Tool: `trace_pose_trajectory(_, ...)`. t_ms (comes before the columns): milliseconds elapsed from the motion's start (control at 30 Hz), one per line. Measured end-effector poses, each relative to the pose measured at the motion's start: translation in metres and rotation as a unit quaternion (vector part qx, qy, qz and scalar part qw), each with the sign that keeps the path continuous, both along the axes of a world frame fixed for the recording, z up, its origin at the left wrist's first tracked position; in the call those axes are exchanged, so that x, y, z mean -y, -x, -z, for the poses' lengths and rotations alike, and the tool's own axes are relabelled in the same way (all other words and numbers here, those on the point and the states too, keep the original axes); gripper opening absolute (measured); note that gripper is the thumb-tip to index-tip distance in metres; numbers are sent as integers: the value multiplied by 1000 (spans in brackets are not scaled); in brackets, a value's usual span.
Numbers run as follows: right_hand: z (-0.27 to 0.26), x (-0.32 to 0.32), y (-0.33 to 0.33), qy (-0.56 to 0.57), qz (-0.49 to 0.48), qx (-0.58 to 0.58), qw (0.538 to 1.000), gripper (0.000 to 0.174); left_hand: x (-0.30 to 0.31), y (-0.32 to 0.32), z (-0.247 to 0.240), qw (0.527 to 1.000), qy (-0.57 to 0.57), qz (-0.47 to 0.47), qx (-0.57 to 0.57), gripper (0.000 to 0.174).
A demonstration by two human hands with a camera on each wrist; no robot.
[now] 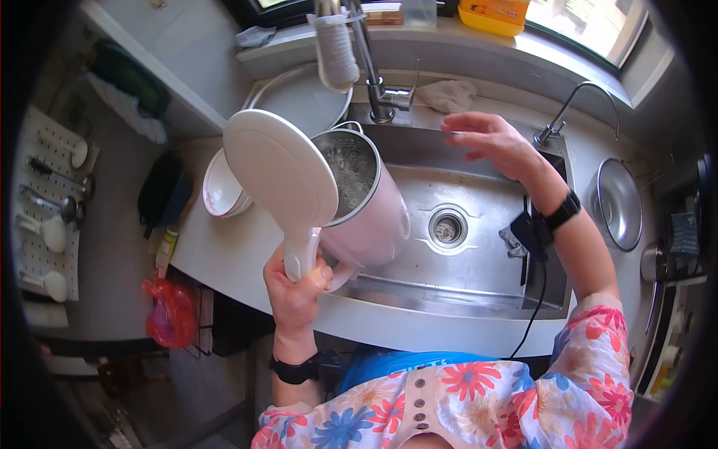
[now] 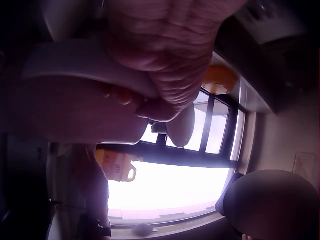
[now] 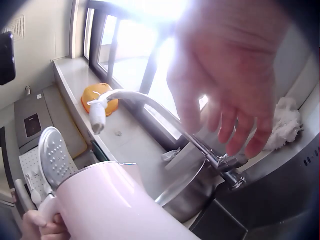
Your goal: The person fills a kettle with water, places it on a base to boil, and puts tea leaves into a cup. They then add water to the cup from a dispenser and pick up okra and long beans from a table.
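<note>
Pink kettle (image 1: pixel 374 217), white lid (image 1: pixel 280 168) raised, over left part of sink (image 1: pixel 493 247), left hand (image 1: pixel 294 294) gripping kettle handle (image 1: pixel 344 276), right hand (image 1: pixel 497 146) above sink's far side, fingers loosely extended

Bowl (image 1: pixel 221 191) left of the kettle (image 1: pixel 374 228)

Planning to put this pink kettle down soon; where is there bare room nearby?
The counter has a bare patch between the white bowl and its front edge. The sink has open floor around the drain, right of the pink kettle. It is crowded behind the kettle, with the steel basin and faucet.
</note>
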State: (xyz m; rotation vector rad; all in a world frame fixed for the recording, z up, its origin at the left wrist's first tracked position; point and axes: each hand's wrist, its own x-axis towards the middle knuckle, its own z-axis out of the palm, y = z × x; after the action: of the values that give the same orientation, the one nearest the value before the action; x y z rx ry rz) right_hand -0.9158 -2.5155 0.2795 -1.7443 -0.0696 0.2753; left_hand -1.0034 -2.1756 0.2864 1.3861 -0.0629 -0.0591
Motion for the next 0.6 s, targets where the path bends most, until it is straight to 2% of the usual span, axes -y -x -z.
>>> trace_pose_trajectory(167,-9,-5,36,-81,1,-23,996,44,-17,27,-19,998,24,-56,-4,28)
trace_pose_trajectory(233,-15,-14,48,-82,-17,-27,996,42,-32,40,-25,998,52,-32,17,31)
trace_pose_trajectory(367,-29,-37,72,-77,-46,-24,996,38,-65,67,-38,996,67,-58,19,35)
trace_pose_trajectory(600,-66,-118,123,-47,-55,52,996,32,-143,136,-48,994,22,-108,26,30)
